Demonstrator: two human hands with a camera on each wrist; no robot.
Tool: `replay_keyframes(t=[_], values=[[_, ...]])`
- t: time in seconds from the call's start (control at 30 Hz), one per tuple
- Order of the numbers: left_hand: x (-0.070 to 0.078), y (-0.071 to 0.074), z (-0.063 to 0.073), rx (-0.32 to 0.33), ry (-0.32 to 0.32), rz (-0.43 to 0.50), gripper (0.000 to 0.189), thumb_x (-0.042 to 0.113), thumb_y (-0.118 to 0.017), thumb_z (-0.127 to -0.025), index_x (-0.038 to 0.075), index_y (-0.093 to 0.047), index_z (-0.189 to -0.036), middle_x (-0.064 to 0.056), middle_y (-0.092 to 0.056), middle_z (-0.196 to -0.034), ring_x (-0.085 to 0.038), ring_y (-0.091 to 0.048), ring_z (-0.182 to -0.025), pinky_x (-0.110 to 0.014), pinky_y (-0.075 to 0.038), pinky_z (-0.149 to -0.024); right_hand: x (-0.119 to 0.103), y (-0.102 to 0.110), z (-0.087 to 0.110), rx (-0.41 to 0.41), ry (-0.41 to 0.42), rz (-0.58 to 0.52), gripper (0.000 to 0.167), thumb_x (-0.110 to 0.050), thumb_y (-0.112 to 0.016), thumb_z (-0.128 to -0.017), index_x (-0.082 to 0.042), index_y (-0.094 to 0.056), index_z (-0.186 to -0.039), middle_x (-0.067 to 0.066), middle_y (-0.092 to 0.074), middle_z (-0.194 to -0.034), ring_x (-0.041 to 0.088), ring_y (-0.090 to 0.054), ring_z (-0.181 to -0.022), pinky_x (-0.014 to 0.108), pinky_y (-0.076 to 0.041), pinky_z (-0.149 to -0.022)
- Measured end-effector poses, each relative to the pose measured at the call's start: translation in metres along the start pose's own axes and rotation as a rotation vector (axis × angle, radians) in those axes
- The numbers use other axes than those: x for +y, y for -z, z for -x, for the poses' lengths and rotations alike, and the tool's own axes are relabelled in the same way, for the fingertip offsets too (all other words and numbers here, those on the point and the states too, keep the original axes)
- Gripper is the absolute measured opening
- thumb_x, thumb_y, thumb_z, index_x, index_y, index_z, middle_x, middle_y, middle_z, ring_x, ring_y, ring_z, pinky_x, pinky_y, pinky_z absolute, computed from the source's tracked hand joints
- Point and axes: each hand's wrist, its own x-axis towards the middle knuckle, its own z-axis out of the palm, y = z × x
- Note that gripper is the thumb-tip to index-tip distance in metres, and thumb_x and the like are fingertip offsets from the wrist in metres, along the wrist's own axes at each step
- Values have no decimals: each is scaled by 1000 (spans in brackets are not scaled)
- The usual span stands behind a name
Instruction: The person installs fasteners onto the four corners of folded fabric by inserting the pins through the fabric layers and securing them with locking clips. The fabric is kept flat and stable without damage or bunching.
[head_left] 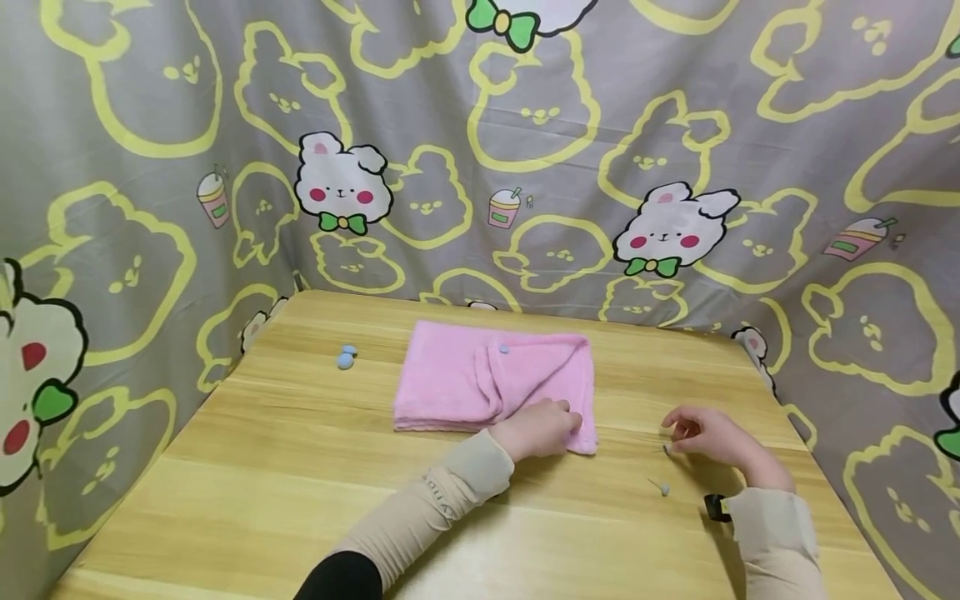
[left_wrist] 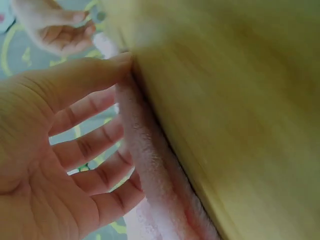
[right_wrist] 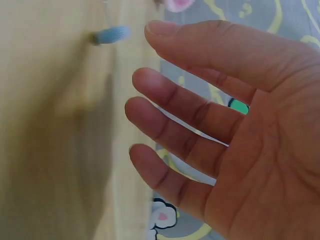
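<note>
Touching pink cloth (head_left: 442, 367), wooden table (head_left: 225, 492), cartoon curtain (head_left: 438, 100)

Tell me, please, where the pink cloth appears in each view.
Head: the pink cloth lies just below the picture's middle.
Left wrist: a slanting strip, from left of upper centre to the bottom edge.
Right wrist: cannot tell; a pink patch at the top edge is cut off.
Shared landmark: wooden table, low in head, right in left wrist, left in right wrist.

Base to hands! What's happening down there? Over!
Left grip touching cloth. Right grip empty, beside a blue pin. Nothing seen blocking that pin.
</note>
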Motion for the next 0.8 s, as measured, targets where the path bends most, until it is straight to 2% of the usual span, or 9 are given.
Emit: replay_keyframes(t=[0.13, 0.23, 0.33, 0.43, 0.6, 0.8], values=[[2, -1, -1, 18, -29, -59, 6, 18, -64, -90, 19, -66, -97, 4, -66, -89, -12, -64, -82, -22, -51, -73, 3, -5, 1, -72, -5, -65, 26, -8, -74, -82, 1, -64, -104, 3, -59, -81, 1, -47, -68, 20, -42, -58], [2, -1, -2, 35, -27, -54, 3, 19, -62, -91, 18, -66, -91, 4, -67, -85, -11, -65, -81, -22, -52, -74, 4, -8, 0, -104, -11, -102, 23, -5, -73, -82, 2, -64, -103, 3, -58, -80, 1, -46, -65, 20, -41, -56], [0, -2, -3, 50, -16, -35, 7, 19, -62, -92, 18, -65, -86, 5, -66, -82, -10, -65, -79, -21, -52, -73, 4, -10, -1, -104, -8, -88, 20, -4, -72, -83, 1, -65, -101, 2, -57, -79, 0, -45, -66, 19, -40, -58], [-1, -3, -3, 76, -5, 10, 12, 19, -60, -94, 17, -64, -82, 5, -66, -79, -9, -63, -75, -20, -51, -72, 3, -11, -2, -95, -23, -61, 17, -5, -71, -83, -1, -66, -98, 1, -58, -80, 0, -45, -67, 19, -40, -59], [-7, -1, -1, 110, 22, 155, 16, 19, -60, -95, 17, -63, -80, 7, -63, -75, -5, -55, -68, -16, -47, -69, 2, -12, -4, -88, -50, -46, 11, -7, -71, -83, -2, -67, -92, 2, -61, -80, 0, -46, -66, 19, -40, -60], [-15, 4, 2, 153, 72, 323, 9, 17, -60, -95, 16, -69, -92, 7, -70, -88, -3, -59, -75, -14, -48, -74, 2, -15, -6, -74, -65, -25, 9, -10, -72, -83, -4, -67, -89, -1, -61, -77, 0, -46, -64, 19, -40, -57]])
